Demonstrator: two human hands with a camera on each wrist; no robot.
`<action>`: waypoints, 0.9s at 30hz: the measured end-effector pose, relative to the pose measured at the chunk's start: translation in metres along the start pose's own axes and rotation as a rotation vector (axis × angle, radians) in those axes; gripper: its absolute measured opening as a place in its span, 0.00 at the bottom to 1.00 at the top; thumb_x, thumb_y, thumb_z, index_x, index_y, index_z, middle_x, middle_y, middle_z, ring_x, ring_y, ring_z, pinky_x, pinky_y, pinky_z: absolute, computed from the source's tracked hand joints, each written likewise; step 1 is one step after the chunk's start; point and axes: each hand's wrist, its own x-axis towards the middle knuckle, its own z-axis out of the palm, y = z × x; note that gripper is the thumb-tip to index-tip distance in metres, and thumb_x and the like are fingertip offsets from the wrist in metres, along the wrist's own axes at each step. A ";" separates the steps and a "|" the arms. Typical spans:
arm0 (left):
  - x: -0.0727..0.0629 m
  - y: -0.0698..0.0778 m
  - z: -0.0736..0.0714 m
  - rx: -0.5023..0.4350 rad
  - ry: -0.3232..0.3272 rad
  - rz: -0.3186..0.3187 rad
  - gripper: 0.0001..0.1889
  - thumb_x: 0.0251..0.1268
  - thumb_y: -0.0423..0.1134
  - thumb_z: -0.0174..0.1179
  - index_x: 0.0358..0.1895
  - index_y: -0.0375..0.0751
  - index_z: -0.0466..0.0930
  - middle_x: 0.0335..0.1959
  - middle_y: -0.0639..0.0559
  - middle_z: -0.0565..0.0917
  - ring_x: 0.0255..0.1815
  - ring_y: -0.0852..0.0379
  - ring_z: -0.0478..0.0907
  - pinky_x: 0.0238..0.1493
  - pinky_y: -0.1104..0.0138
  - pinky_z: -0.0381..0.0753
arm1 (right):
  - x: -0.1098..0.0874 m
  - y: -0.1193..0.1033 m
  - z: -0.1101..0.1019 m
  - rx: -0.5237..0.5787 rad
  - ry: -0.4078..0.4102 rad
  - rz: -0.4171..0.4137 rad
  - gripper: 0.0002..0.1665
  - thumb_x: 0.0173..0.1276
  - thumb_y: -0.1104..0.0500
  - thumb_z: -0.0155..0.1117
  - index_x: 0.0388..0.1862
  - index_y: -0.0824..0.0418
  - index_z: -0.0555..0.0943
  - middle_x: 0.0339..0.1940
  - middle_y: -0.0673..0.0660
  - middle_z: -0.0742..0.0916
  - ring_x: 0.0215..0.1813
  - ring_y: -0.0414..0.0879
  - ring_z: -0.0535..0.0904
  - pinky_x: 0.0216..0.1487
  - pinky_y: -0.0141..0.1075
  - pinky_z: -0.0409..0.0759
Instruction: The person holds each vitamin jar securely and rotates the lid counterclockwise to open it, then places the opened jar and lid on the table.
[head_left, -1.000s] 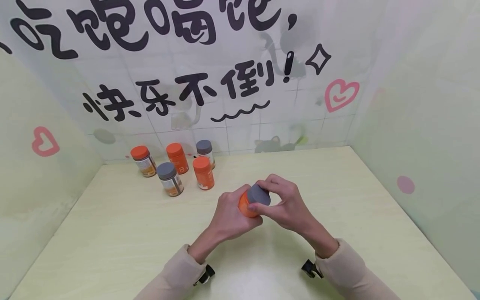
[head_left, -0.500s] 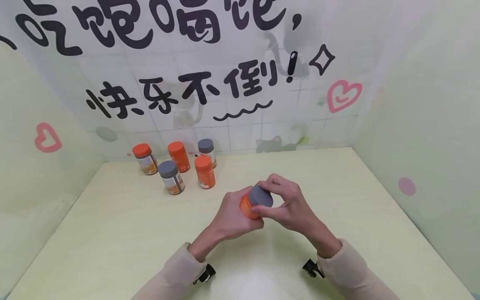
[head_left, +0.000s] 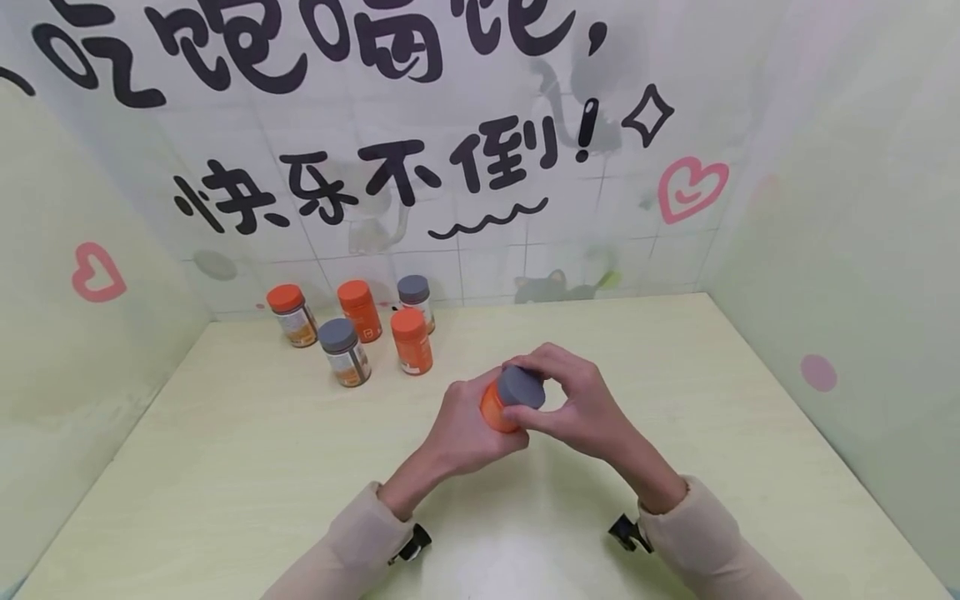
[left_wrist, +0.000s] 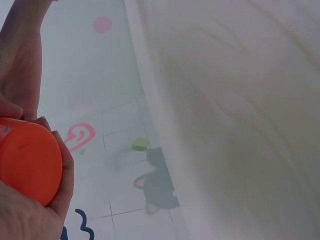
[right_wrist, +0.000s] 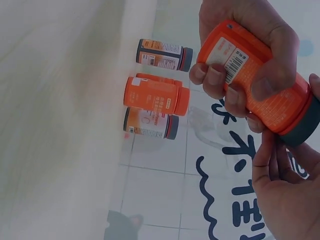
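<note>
In the head view my left hand (head_left: 467, 432) grips an orange bottle (head_left: 493, 409) by its body, tilted, above the table. My right hand (head_left: 581, 408) pinches the bottle's dark grey cap (head_left: 522, 388) between thumb and fingers, and the cap sits on the bottle. Seen from the right wrist, the left fingers (right_wrist: 235, 100) wrap round the orange body (right_wrist: 250, 65), which carries a white barcode label. The right fingertips touch the cap (right_wrist: 303, 126) there. The left wrist view shows the bottle's round orange base (left_wrist: 32, 162).
Several bottles stand at the back left: an orange-capped clear one (head_left: 294, 317), an all-orange one (head_left: 360, 312), a grey-capped one (head_left: 345, 353), another grey-capped one (head_left: 415, 292) and an orange one (head_left: 410, 342). Printed walls enclose the pale table (head_left: 262, 467) at back and sides.
The right fingers have shifted round the cap, with the index finger reaching further over its far side. The left hand keeps its grip on the bottle. The head view has shifted slightly.
</note>
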 end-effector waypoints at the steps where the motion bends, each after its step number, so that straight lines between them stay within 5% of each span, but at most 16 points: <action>1: 0.000 -0.001 0.000 0.006 0.013 -0.002 0.23 0.49 0.36 0.69 0.53 0.48 0.81 0.34 0.57 0.87 0.30 0.63 0.80 0.32 0.68 0.83 | 0.000 0.000 0.001 0.018 0.005 0.024 0.27 0.54 0.61 0.83 0.54 0.56 0.87 0.42 0.48 0.87 0.43 0.40 0.81 0.46 0.31 0.82; 11: 0.001 -0.003 -0.001 0.114 0.126 0.015 0.18 0.48 0.38 0.71 0.44 0.48 0.78 0.27 0.58 0.83 0.24 0.65 0.77 0.27 0.69 0.80 | 0.000 -0.005 0.008 0.206 0.025 0.291 0.26 0.58 0.61 0.80 0.54 0.60 0.81 0.48 0.57 0.87 0.46 0.48 0.85 0.53 0.31 0.84; 19: 0.002 -0.003 0.001 0.139 0.140 0.024 0.17 0.47 0.38 0.71 0.43 0.47 0.78 0.25 0.58 0.82 0.22 0.66 0.76 0.25 0.70 0.79 | -0.001 -0.006 0.013 0.185 0.091 0.237 0.20 0.60 0.62 0.78 0.51 0.60 0.83 0.45 0.56 0.88 0.44 0.46 0.84 0.52 0.32 0.84; 27: 0.001 -0.004 -0.001 0.094 0.141 -0.002 0.18 0.47 0.37 0.70 0.44 0.48 0.79 0.27 0.58 0.83 0.24 0.64 0.77 0.27 0.69 0.80 | 0.000 -0.007 0.011 0.205 0.036 0.170 0.25 0.62 0.66 0.75 0.59 0.64 0.83 0.50 0.58 0.86 0.51 0.44 0.84 0.60 0.32 0.83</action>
